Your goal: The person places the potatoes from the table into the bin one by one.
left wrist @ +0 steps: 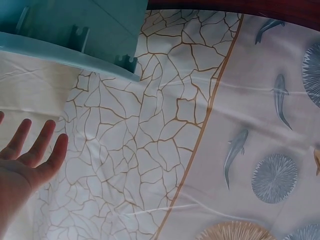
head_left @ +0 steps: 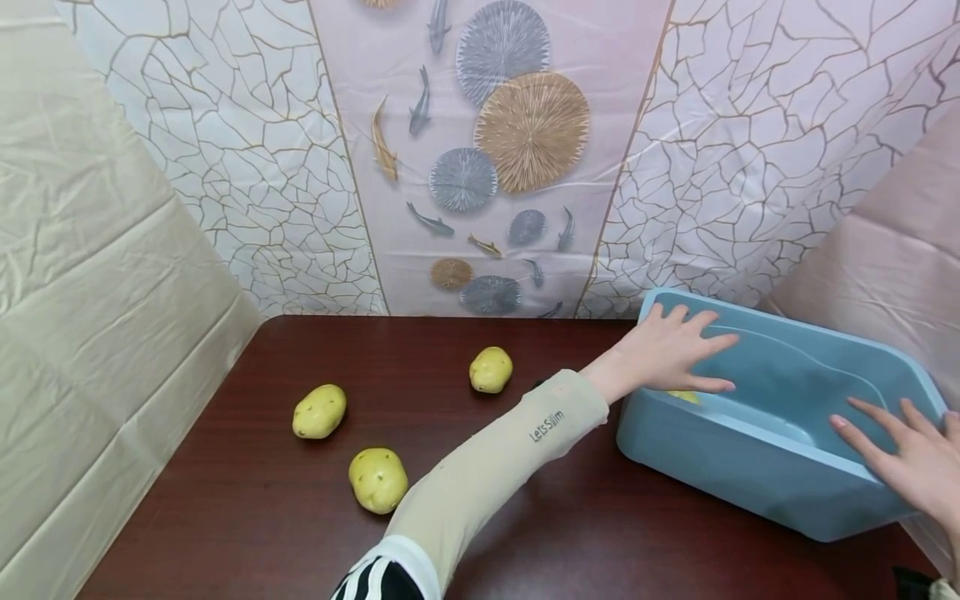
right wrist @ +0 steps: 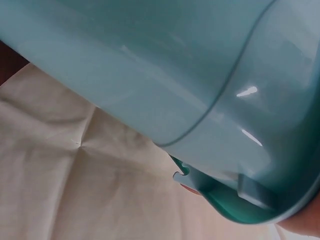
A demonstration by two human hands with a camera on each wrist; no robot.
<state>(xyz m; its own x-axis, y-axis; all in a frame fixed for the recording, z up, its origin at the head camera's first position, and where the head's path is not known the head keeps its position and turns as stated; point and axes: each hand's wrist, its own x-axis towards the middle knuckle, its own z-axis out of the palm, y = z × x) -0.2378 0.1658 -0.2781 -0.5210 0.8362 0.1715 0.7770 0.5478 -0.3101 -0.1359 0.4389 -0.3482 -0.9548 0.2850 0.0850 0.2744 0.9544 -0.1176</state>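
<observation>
Only the head view shows the whole blue tub (head_left: 780, 417) at the table's (head_left: 247, 517) right edge, both hands and three potatoes (head_left: 378, 479) on the left half, while the left wrist view gives just the tub's underside rim and the patterned backdrop (left wrist: 165, 150). The tub's long axis runs from the back wall toward the near right corner. The left hand (head_left: 675, 354) lies flat, fingers straight, over its far end; the right hand (head_left: 911, 454), fingers extended, rests on its near rim.
</observation>
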